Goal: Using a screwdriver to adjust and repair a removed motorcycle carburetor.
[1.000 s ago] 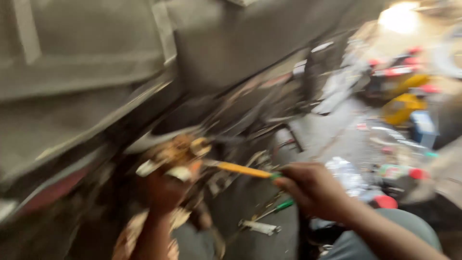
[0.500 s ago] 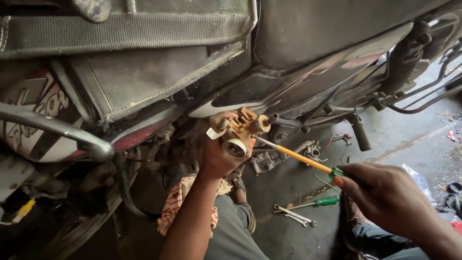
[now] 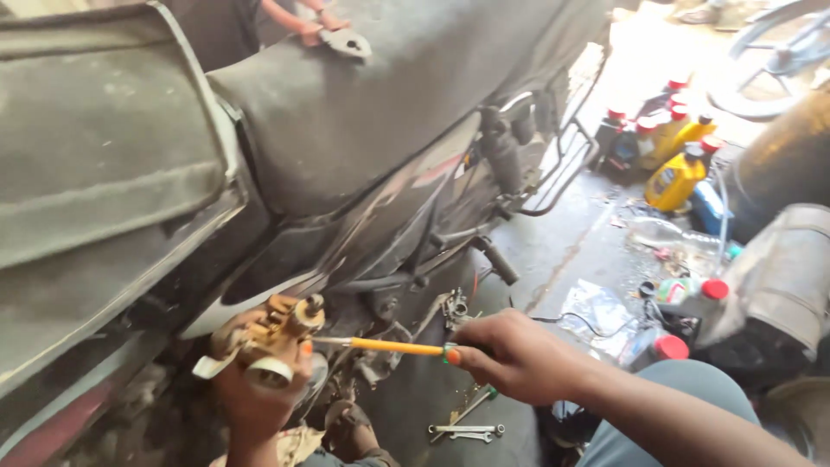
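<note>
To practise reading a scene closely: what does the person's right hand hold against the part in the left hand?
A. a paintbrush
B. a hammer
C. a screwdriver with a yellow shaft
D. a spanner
C: the right hand grips a yellow-shafted screwdriver, its tip at the brass-coloured part held in the left hand.

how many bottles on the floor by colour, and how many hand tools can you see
Yellow bottles: 2
Dark bottles with red caps: 2
Blue bottle: 1
Screwdriver in right hand: 1
Spanners on floor: 2
Total: 8
</note>
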